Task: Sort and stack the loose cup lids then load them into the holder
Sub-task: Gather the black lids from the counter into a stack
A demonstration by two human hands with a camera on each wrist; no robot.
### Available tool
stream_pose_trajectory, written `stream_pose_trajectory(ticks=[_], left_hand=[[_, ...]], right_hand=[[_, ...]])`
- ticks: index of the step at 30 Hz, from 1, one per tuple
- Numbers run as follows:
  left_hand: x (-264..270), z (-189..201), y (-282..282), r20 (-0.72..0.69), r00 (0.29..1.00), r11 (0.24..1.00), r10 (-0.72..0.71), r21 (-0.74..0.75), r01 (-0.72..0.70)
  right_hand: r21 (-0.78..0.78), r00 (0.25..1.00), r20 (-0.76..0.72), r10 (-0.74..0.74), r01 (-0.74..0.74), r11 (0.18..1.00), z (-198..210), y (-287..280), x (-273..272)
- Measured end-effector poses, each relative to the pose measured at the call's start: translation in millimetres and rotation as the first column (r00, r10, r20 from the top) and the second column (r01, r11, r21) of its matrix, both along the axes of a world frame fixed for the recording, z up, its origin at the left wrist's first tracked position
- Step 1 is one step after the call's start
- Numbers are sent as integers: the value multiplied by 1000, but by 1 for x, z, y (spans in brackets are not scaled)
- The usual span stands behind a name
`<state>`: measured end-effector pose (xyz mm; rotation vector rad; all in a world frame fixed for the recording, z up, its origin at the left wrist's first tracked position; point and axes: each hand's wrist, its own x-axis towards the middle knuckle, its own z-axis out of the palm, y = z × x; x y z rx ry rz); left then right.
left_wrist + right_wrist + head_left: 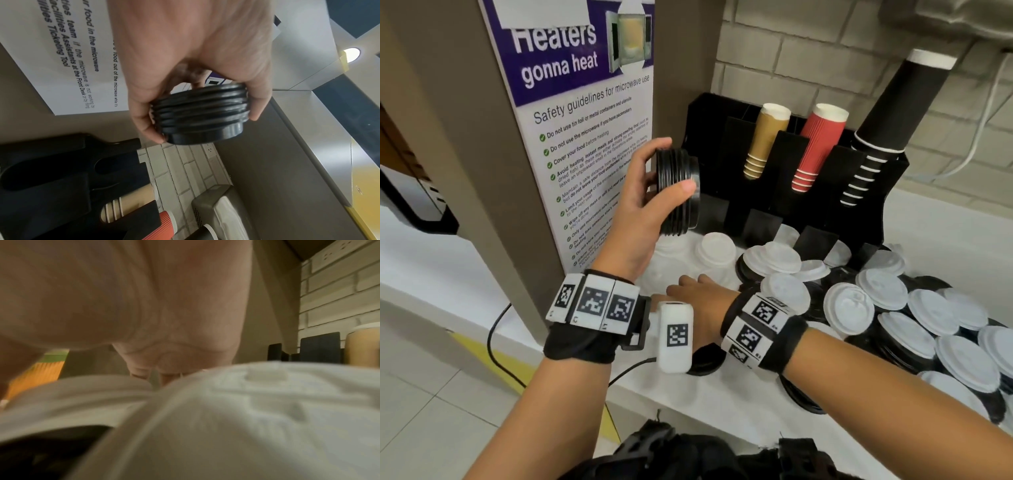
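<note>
Left hand [643, 192] fingers [144, 123] clamp the black lid stack [678, 192] edgewise at 11 o'clock of the holder [808, 192]. Keep rims aligned. Right hand [698, 294] reaches among white lids [784, 260]; its finger state cannot be determined.

An office pantry or break room: a poster [585, 113] gives safety guidelines for microwave use and names a facilities team, and a black holder [784, 164] with paper cups [818, 144] stands on a white surface [945, 226] against a brick wall [808, 58].
</note>
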<state>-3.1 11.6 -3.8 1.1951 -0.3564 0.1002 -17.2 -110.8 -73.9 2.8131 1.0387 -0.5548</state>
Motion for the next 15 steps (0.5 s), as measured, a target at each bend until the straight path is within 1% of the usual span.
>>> stream_pose_trajectory(ticks=[2, 4, 5, 7, 8, 9, 10, 12, 14, 15], left_hand=[[0, 0, 2, 0, 1000, 1000, 9, -1, -9], [1, 1, 4, 5, 1000, 1000, 27, -6, -27], [1, 1, 5, 9, 999, 999, 32, -7, -32], [2, 2, 6, 17, 999, 999, 33, -4, -33], [2, 2, 6, 19, 999, 999, 32, 0, -32], [3, 1, 6, 20, 999, 999, 33, 5, -33], [3, 1, 5, 19, 999, 999, 35, 8, -35], [5, -1, 3, 11, 999, 999, 33, 14, -33], [6, -1, 2, 4, 1000, 1000, 23, 17, -23], [7, -2, 1, 3, 1000, 1000, 18, 16, -18]], right_hand=[[43, 1000, -4, -9, 9, 999, 7, -2, 3], [78, 996, 20, -85, 84, 993, 20, -9, 11], [76, 987, 74, -140, 134, 988, 28, -15, 16], [30, 943, 249, -221, 221, 975, 43, -27, 25], [13, 920, 315, -234, 243, 970, 47, -31, 28], [9, 914, 339, -223, 234, 972, 49, -34, 29], [8, 929, 318, -188, 195, 981, 50, -33, 27], [-16, 982, 176, -72, 76, 997, 48, -27, 16], [-86, 999, 38, 30, -26, 996, 40, -20, 3], [-133, 998, 5, 66, -65, 989, 35, -18, -3]])
